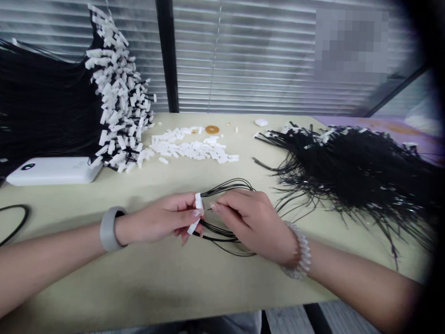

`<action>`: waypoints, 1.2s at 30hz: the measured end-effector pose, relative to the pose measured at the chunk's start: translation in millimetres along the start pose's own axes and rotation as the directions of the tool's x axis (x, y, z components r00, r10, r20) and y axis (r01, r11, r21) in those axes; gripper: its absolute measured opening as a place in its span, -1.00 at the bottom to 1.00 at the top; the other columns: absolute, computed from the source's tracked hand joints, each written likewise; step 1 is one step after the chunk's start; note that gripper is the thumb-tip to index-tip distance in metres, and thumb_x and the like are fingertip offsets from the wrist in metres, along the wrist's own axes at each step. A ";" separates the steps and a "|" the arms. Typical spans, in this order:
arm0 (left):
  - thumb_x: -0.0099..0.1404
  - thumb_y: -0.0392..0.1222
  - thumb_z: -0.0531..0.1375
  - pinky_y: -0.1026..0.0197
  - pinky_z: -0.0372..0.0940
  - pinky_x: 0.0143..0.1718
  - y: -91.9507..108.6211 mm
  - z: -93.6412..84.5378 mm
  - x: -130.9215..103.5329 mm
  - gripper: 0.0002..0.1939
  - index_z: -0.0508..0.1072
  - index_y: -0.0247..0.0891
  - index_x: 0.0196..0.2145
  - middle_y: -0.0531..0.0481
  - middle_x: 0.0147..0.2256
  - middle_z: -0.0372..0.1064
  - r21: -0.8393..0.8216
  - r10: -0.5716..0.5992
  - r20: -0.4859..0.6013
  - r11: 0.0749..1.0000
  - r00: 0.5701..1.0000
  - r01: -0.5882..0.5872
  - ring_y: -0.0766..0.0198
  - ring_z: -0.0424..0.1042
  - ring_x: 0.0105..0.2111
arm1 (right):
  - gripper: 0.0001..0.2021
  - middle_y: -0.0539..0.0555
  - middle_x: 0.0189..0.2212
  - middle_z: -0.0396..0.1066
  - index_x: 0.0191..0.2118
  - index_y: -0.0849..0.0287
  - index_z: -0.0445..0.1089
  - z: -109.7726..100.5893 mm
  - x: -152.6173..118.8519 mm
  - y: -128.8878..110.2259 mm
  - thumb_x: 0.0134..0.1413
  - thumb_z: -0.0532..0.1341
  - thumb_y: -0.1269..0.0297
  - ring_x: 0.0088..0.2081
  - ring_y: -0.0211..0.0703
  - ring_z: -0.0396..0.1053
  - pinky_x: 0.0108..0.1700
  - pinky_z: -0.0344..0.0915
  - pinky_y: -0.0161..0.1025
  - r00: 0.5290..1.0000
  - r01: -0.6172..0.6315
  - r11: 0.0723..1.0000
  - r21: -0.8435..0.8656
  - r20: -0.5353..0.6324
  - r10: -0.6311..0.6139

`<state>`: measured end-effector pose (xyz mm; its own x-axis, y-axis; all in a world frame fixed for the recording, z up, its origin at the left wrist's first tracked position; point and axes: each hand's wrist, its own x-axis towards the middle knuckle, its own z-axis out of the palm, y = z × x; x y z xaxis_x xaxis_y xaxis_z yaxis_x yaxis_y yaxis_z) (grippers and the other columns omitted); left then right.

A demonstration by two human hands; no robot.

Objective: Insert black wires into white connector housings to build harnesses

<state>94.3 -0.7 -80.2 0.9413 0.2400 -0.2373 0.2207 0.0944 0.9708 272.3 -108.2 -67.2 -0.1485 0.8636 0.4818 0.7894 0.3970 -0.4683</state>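
Between the thumb and fingers of my left hand (158, 218) are white plastic connectors (198, 201), with several thin black wires (220, 230) running from them to the right. My right hand (251, 224) is closed in a pinch just right of the connectors. The tip of a thin black wire seems to stick out from its thumb and forefinger, toward the connectors, with a small gap between. The wires loop behind and below my right hand, which partly hides them.
Loose white connectors (194, 149) lie mid-table beside a yellowish ring (211, 129). Black wires with white connectors (119, 95) are heaped at left, behind a white power bank (54, 172). A pile of black wires (357, 171) covers the right. Blinds (248, 56) stand behind.
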 end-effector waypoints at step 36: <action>0.29 -0.04 0.05 0.40 0.09 -0.57 -0.5 -1.6 0.3 -0.77 0.26 -0.28 -0.27 0.01 -0.41 0.37 -0.016 -0.061 0.000 0.998 0.998 0.061 0.47 0.27 -0.58 | -0.86 0.04 -0.38 0.40 -0.27 0.23 0.32 1.5 -2.9 17.3 0.09 0.05 0.50 -0.39 -0.30 0.30 -0.36 0.28 -0.33 0.904 0.412 0.886 -0.211 -0.024 -0.426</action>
<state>94.1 0.8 -80.9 0.9262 0.2334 -0.2961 0.2736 0.1243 0.9538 285.5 -103.4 -77.8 -0.4564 0.6047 0.6527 0.7644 0.6419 -0.0601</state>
